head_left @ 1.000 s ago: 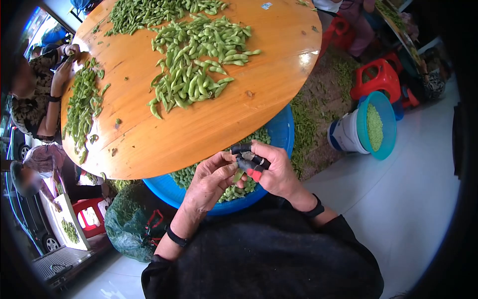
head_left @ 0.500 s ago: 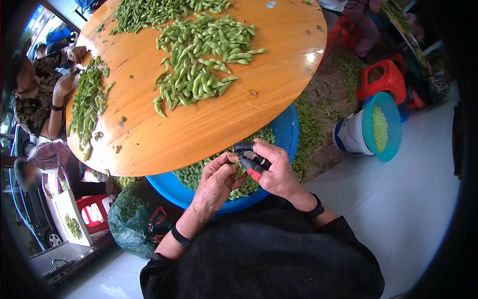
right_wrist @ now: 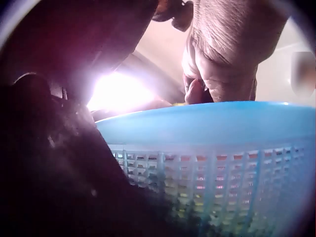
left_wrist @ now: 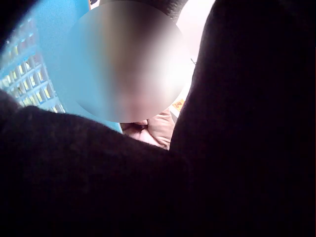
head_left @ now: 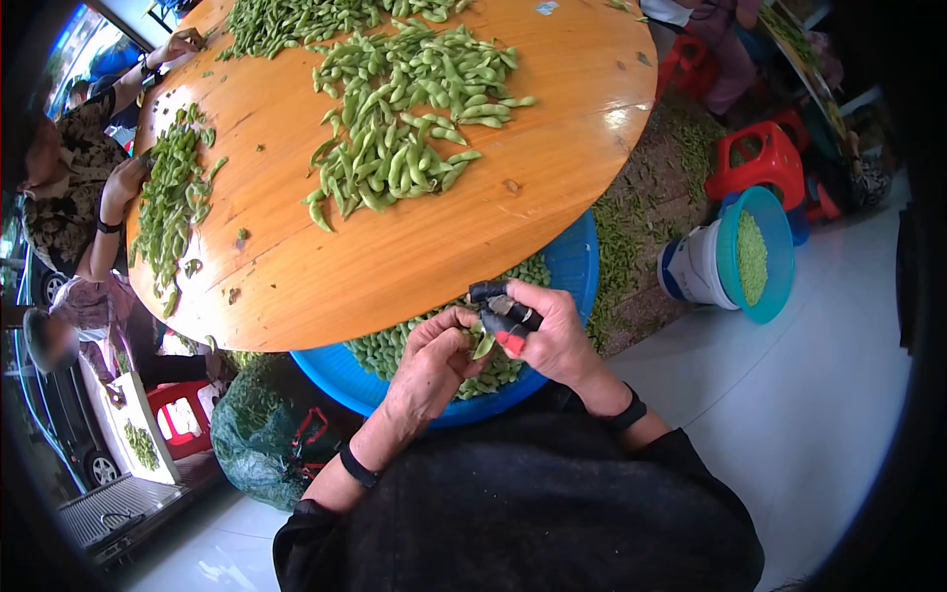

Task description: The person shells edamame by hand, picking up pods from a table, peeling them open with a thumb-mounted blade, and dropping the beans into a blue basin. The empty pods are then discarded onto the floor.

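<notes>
Your hands are close together in front of your dark top, both clamped on one green pod (head_left: 483, 345) at their meeting point. Your left hand (head_left: 424, 375) pinches it between thumb and fingers from the 8 o'clock side; your right hand (head_left: 562, 340) is curled in from 3 o'clock, its black-wrapped fingers (head_left: 511, 314) and a red-banded digit against it. The pod lies at the fingertips, its visible part slanting roughly from 1 o'clock down to 7 o'clock; the upper end is hidden by your fingers, so you can't tell which end is which. Below your hands sits the blue basket (head_left: 589, 266), loaded with green pieces (head_left: 380, 353); the right wrist view shows its slatted wall, while dark cloth fills much of the left wrist view. Past your fingers, toward 12 o'clock, the wooden surface (head_left: 473, 222) overhangs part of the basket. On it, a heap of pods (head_left: 395, 163) spreads at 11 o'clock and a narrower pile (head_left: 168, 207) lies near 10 o'clock, beside a seated person (head_left: 69, 187). A green net bag (head_left: 256, 434) rests at 8 o'clock, and a teal colander (head_left: 784, 247) tips against a white bucket (head_left: 695, 266) between 2 and 3 o'clock.
</notes>
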Tool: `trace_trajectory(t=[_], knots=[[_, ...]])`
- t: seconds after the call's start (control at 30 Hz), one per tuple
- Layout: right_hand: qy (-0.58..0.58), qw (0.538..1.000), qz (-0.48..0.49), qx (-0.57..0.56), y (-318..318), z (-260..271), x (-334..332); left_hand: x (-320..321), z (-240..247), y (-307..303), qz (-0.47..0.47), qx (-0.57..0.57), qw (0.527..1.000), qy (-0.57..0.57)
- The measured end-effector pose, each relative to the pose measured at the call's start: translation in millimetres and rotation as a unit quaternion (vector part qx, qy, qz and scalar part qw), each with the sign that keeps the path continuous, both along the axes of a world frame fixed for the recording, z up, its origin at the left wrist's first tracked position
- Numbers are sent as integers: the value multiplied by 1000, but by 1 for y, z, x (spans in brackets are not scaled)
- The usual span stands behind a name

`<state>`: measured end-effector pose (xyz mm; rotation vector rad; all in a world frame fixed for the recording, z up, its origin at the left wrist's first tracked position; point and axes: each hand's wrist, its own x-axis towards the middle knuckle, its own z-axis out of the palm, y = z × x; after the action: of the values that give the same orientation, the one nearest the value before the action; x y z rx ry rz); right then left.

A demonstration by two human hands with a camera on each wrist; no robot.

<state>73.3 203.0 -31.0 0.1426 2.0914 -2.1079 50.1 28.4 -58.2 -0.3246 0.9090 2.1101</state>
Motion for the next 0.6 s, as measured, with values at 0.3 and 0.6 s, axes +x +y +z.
trace_trajectory(t=[0.3,0.6], knots=[[-30,998,-13,-51,12,-7,-4,-6,6,-9,-129,-92,980,121],[-16,975,-220,30,82,18,2,-22,56,-29,-262,-190,807,494]])
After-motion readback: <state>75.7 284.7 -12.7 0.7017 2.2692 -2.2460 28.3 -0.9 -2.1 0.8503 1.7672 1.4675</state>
